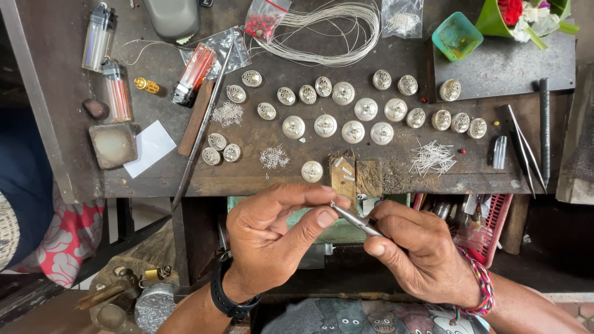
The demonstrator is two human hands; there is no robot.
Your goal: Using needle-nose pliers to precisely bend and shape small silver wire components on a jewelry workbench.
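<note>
Left hand [272,238] sits at 7 o'clock from frame centre, below the edge of the wooden surface [260,176], palm side up, black watch [224,295] on the wrist. Its grip is narrow: thumb and forefinger pinch together at about 2 o'clock of the palm; whether a tiny piece sits between them I cannot tell. Tweezers [356,219] lie just right of that pinch, long axis running from 10 to 4 o'clock, tip touching the left fingertips [326,218]. Right hand [411,247], at 5 o'clock, braided band [482,291] at the wrist, grips the tweezers' rear end closed in a pen hold, knuckles up. Above both, rows of round silver buttons [354,132] cover the surface; a heap of short wire pins [432,158] lies at 2 o'clock.
</note>
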